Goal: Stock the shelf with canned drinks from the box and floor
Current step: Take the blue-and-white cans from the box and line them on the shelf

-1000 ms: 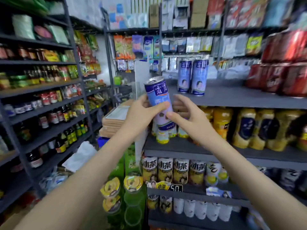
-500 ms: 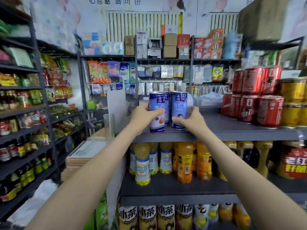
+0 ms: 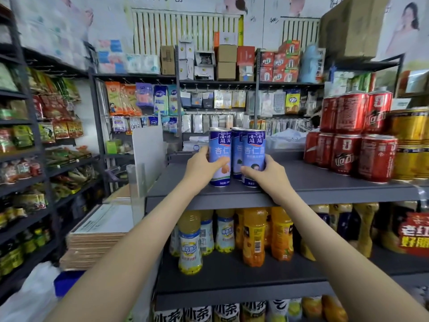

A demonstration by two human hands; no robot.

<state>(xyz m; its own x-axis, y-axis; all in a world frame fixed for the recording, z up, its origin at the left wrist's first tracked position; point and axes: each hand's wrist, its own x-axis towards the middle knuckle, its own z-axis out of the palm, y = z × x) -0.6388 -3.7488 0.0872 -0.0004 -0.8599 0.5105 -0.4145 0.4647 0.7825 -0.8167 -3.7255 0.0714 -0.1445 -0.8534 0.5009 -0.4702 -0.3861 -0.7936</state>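
Three tall blue cans stand close together on the dark grey top shelf [image 3: 313, 184]. My left hand [image 3: 202, 169] grips the left blue can [image 3: 219, 149], which stands upright on the shelf near its front edge. My right hand [image 3: 269, 174] wraps round the lower part of the right blue can [image 3: 253, 147]. A third blue can [image 3: 236, 147] shows between them, set slightly further back. No box or floor is in view.
Stacked red cans [image 3: 352, 140] and gold cans [image 3: 409, 145] fill the shelf's right end. Yellow and orange drink bottles [image 3: 254, 235] stand on the shelf below. A white divider panel [image 3: 148, 145] rises at the shelf's left end. Bare shelf lies between the blue and red cans.
One second ago the left hand held the can in the air below the shelf. It has since been set down beside the two cans, and the right hand has taken hold of the right can.
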